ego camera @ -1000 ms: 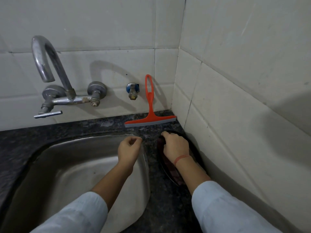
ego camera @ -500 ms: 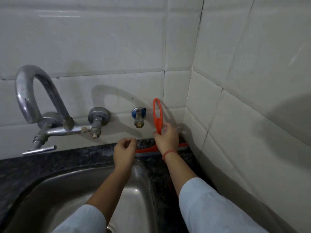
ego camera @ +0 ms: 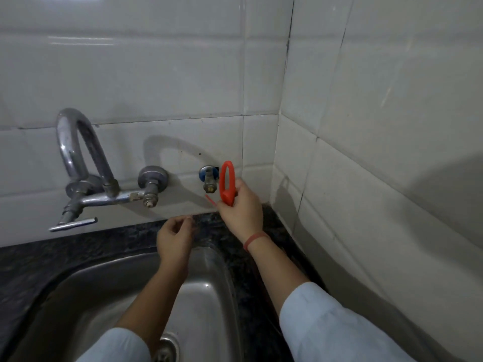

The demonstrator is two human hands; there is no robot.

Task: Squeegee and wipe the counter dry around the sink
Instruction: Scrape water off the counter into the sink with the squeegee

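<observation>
Squeegee (ego camera: 228,182): 1, gripped in right hand (ego camera: 241,210); 1 sink (ego camera: 104,296).

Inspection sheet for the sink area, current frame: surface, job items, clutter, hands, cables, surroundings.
Surface: dark speckled counter around steel sink; wetness cannot be told.
Job's things: orange squeegee, handle upright, blade mostly hidden behind the hand; no cloth seen.
Clutter: nothing seen.
Hands: right hand grips the squeegee handle; left hand loosely curled, holding nothing.
Cables: nothing seen.
Surroundings: white tiled walls, curved faucet, small tap.
</observation>
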